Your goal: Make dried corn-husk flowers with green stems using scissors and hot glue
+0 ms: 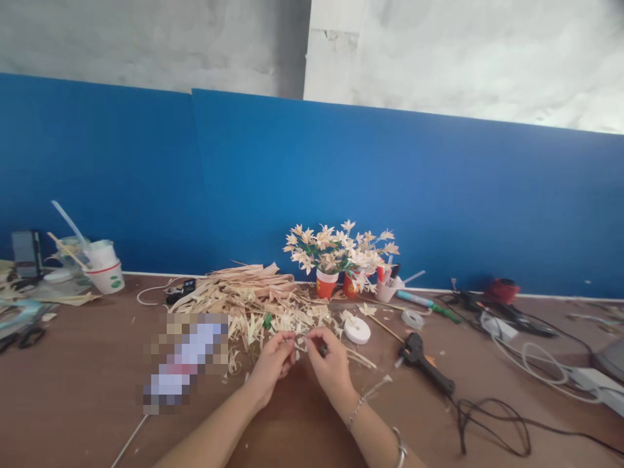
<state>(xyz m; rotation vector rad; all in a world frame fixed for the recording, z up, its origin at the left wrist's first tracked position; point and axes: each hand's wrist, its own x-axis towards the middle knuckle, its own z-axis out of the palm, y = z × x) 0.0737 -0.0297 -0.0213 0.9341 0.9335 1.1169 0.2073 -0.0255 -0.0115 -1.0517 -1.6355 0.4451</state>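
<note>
My left hand [273, 364] and my right hand [327, 359] meet over the near middle of the table, fingertips pinched and almost touching. Something small and pale seems to be between them, too small to name. Just beyond lies a pile of dried husk strips [248, 292], with loose pale pieces spread at its near edge. Right of my right hand is a white roll of tape [357, 330]. Pale husk flowers [336, 247] on green stems stand in two red paper cups [326, 284] behind the pile.
A black glue gun [426, 364] lies at the right, its cord looping over the brown table [292, 435]. Blurred by pixels, a device with a white cable sits at the left. White cups [106, 276] stand far left. A blue partition [244, 175] closes the back; cables and a power strip [597, 387] lie right.
</note>
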